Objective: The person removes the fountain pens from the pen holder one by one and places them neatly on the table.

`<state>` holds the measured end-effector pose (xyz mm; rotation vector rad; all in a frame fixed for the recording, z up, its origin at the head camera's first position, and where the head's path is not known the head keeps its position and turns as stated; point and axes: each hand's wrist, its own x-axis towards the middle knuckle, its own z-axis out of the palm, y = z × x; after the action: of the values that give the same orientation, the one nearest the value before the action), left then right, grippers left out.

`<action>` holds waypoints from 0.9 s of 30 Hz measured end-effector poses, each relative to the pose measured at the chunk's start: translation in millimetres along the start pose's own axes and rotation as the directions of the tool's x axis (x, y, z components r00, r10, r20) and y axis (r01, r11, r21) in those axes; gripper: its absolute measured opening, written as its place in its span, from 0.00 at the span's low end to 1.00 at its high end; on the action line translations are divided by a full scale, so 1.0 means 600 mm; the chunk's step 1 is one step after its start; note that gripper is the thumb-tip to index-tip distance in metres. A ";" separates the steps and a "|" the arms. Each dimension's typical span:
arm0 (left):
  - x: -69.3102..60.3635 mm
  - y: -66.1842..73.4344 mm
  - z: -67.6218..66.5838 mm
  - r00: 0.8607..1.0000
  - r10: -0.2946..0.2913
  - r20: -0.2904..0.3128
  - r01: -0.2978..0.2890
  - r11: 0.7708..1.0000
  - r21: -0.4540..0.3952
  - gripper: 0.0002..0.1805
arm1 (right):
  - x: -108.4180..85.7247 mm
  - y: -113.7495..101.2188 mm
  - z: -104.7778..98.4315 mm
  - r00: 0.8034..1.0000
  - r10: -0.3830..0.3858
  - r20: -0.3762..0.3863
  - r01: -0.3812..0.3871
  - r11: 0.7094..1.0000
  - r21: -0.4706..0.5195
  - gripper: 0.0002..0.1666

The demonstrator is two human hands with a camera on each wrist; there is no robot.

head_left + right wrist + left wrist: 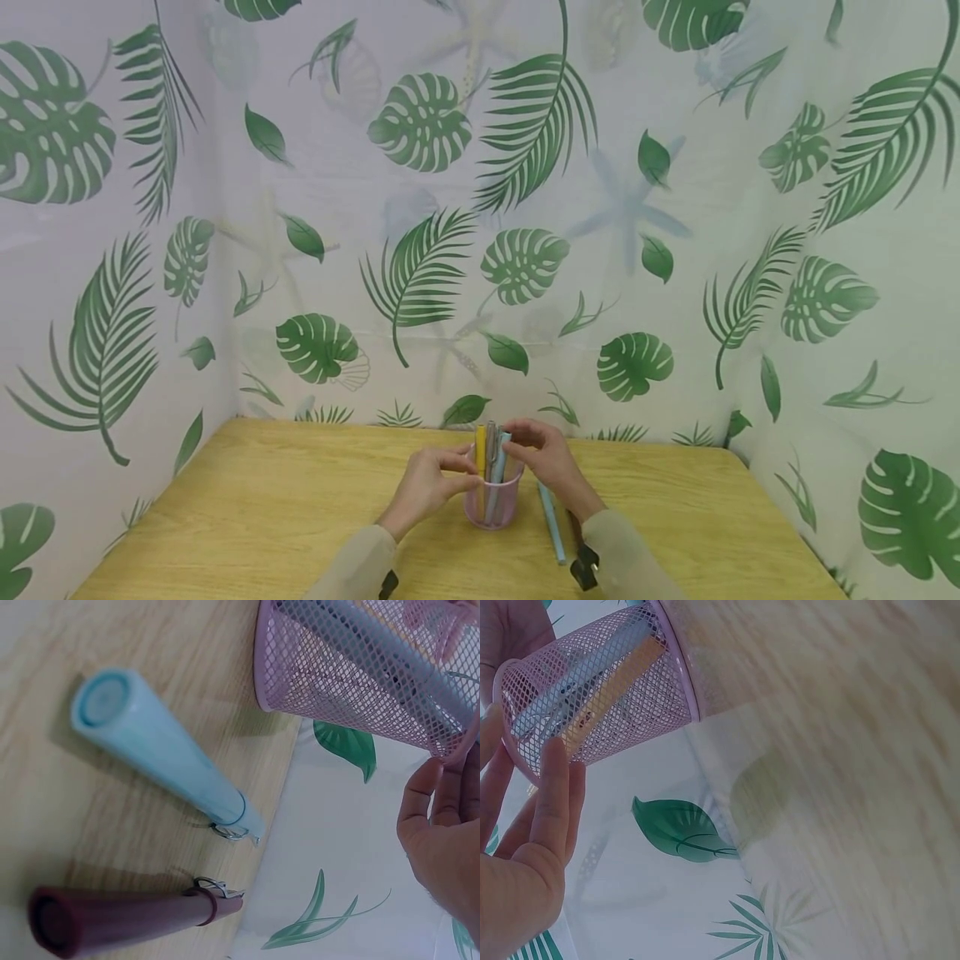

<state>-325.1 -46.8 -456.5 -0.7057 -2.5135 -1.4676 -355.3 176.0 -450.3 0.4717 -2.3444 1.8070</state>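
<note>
A pink mesh cup (492,510) stands upright on the table, holding a yellow pen (481,450), a grey pen (491,450) and a light blue pen (499,460). My left hand (429,487) holds the cup near its rim from the left; its fingers lie against the mesh (622,712) in the left wrist view. At the cup's right, my right hand (551,462) has thumb and fingertips at the top of the light blue pen. In the right wrist view the fingers of the right hand (450,832) are by the cup's rim (459,754), the thumb hidden.
Right of the cup, another light blue pen (551,523) lies on the wooden table (247,517), with a dark maroon pen (135,916) beside it, partly under my right forearm in the head view. Leaf-patterned cloth (450,317) rises behind the table.
</note>
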 end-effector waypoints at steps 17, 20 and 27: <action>-0.003 0.001 0.000 1.000 0.001 0.006 -0.001 1.000 -0.008 0.08 | -0.004 -0.009 -0.006 0.999 0.017 -0.048 -0.014 0.997 0.076 0.17; -0.001 -0.001 -0.001 1.000 0.003 -0.004 -0.003 1.000 0.004 0.09 | -0.002 -0.010 -0.009 0.999 0.006 -0.047 -0.001 0.994 0.108 0.18; 0.003 -0.003 0.000 1.000 0.007 0.001 -0.007 1.000 0.028 0.10 | -0.002 -0.009 -0.013 0.998 0.014 -0.067 -0.002 0.984 0.180 0.19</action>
<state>-327.2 -46.8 -457.4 -0.7102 -2.5242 -1.4277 -353.0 182.6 -443.9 0.4166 -2.1525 2.0156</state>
